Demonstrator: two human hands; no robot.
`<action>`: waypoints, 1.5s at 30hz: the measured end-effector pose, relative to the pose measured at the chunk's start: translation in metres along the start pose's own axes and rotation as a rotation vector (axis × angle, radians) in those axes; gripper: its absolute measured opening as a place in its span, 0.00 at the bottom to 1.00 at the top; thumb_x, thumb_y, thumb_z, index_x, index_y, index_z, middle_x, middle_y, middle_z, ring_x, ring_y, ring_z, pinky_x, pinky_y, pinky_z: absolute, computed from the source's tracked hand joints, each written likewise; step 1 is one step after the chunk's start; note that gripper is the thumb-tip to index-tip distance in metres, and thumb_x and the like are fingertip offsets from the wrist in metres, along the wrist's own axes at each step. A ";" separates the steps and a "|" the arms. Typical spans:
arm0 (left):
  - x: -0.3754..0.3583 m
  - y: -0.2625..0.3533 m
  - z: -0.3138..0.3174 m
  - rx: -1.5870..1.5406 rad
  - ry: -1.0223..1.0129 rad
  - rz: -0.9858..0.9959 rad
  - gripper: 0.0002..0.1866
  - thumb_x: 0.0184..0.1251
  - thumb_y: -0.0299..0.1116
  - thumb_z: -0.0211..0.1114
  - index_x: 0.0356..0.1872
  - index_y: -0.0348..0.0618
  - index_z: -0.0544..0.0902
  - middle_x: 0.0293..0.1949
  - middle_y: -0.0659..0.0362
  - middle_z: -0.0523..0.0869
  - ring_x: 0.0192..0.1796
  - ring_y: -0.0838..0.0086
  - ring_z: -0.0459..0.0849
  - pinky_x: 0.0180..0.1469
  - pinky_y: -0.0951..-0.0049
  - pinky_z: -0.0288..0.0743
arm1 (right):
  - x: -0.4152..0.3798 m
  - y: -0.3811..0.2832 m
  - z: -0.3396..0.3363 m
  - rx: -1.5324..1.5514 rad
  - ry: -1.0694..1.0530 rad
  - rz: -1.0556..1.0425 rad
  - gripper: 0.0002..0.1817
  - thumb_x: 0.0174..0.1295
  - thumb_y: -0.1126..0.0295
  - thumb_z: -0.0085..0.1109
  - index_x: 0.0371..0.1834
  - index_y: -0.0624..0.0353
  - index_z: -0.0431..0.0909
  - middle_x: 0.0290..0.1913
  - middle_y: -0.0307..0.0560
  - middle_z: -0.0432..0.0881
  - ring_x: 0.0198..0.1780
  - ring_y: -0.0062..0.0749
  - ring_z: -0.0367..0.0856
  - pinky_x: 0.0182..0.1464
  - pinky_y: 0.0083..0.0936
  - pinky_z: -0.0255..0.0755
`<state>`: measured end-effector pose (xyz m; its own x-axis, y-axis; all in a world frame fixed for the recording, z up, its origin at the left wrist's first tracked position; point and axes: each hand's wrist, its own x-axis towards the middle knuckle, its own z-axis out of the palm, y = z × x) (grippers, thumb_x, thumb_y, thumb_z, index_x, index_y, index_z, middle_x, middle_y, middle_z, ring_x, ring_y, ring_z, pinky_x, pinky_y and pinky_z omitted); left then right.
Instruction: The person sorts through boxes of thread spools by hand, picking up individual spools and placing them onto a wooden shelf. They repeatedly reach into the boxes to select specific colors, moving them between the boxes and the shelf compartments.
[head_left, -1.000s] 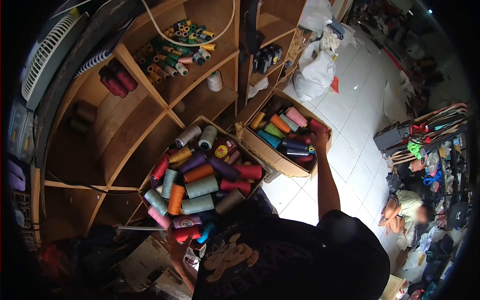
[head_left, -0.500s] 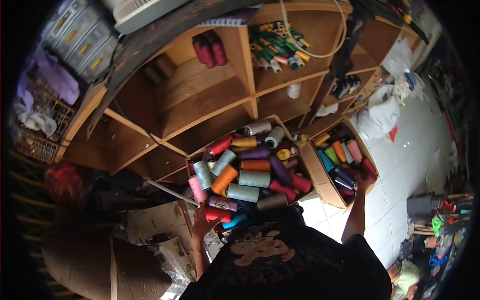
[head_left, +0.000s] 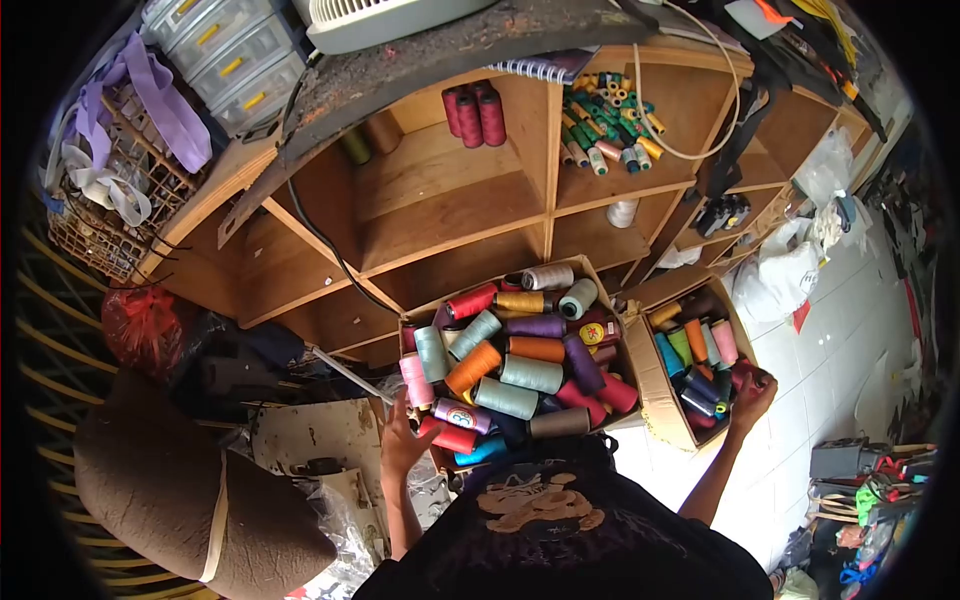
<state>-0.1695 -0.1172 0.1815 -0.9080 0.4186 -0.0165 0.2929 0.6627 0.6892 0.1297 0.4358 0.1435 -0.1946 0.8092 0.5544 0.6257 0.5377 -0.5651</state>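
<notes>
A large cardboard box (head_left: 636,345) full of colored thread cones stands before the shelf. At its left front corner is my left hand (head_left: 405,440), fingers apart, beside a red cone (head_left: 447,436) and below a pink cone (head_left: 416,380). A smaller cardboard box (head_left: 662,412) to the right holds more cones, orange, green, blue and pink. My right hand (head_left: 752,398) is at that box's right edge, its fingers closed round a dark red cone (head_left: 744,374).
Behind stands a wooden shelf (head_left: 450,225) with dark red cones and small spools (head_left: 610,120). A brown padded seat (head_left: 190,480) is at the left. White plastic bags (head_left: 778,285) lie on the right, near the tiled floor.
The view has shifted, so the boxes and shelf appear farther right. My right hand has moved to the small box's right edge and closed round the dark red cone.
</notes>
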 end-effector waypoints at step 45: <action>0.551 0.081 0.003 -0.688 0.355 0.257 0.21 0.69 0.39 0.64 0.58 0.40 0.73 0.48 0.54 0.80 0.50 0.69 0.79 0.56 0.68 0.74 | -0.034 -0.411 0.283 0.398 -0.201 -0.914 0.21 0.57 0.52 0.59 0.51 0.47 0.77 0.54 0.39 0.76 0.57 0.33 0.72 0.58 0.36 0.63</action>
<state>-0.6450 0.1694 0.2260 -0.9121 0.2072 0.3539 0.3606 -0.0055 0.9327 -0.3349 0.2545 0.1844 -0.6187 0.0543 0.7837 -0.1156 0.9805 -0.1592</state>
